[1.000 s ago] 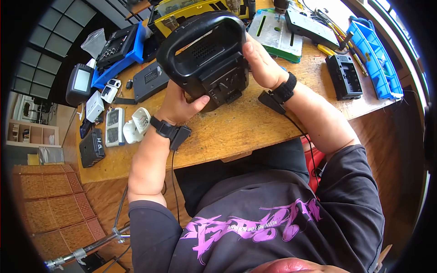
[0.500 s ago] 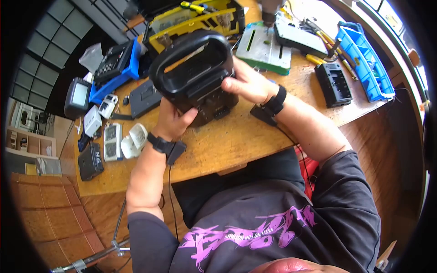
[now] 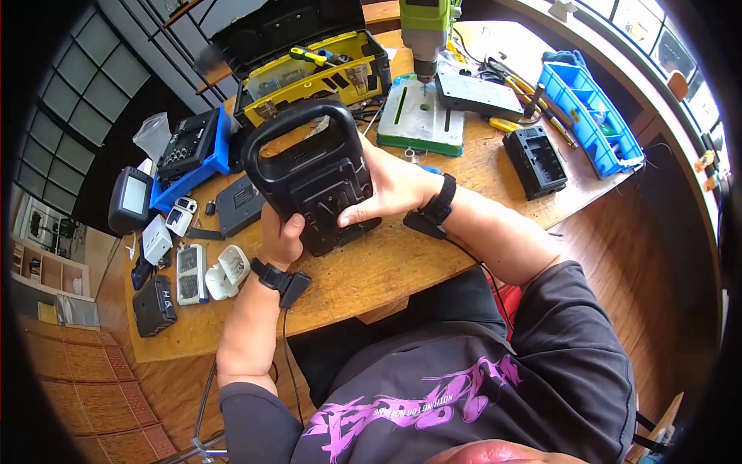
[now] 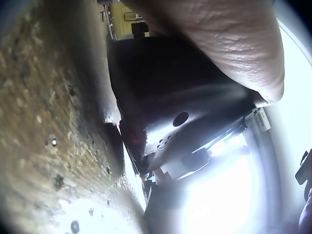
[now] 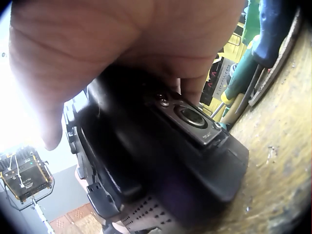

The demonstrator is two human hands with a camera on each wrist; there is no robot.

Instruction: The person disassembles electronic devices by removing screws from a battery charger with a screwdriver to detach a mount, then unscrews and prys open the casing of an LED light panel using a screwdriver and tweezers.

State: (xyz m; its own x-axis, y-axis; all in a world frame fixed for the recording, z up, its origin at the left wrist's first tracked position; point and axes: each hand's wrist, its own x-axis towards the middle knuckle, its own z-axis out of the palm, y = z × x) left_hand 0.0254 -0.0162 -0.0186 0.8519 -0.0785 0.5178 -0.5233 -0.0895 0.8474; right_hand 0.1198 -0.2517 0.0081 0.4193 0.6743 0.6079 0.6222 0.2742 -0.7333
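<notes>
Both hands hold a black battery charger [image 3: 332, 193] with a large loop handle, low over the wooden table. Its mounting plate faces the person. The left hand [image 3: 280, 238] grips the lower left side, thumb on the front edge. On the opposite side, the right hand [image 3: 393, 184] wraps the body with its thumb across the plate; its fingers are hidden behind. In the left wrist view, the palm [image 4: 234, 44] lies against the dark casing [image 4: 161, 83]. The right wrist view shows a metal socket panel [image 5: 190, 119] on the charger's side, below the palm.
Behind stands an open yellow toolbox [image 3: 325, 85], beside a drill press [image 3: 424, 39] with a slotted metal base [image 3: 421, 120]. To the right are a black housing [image 3: 535, 164] and a blue divided tray [image 3: 591, 116]. Small devices and a white case [image 3: 226, 272] lie left.
The charger has come lower and nearer the person, its plate turned more into view. The right thumb has shifted from the side onto the plate. The head view has tilted up, showing the drill press.
</notes>
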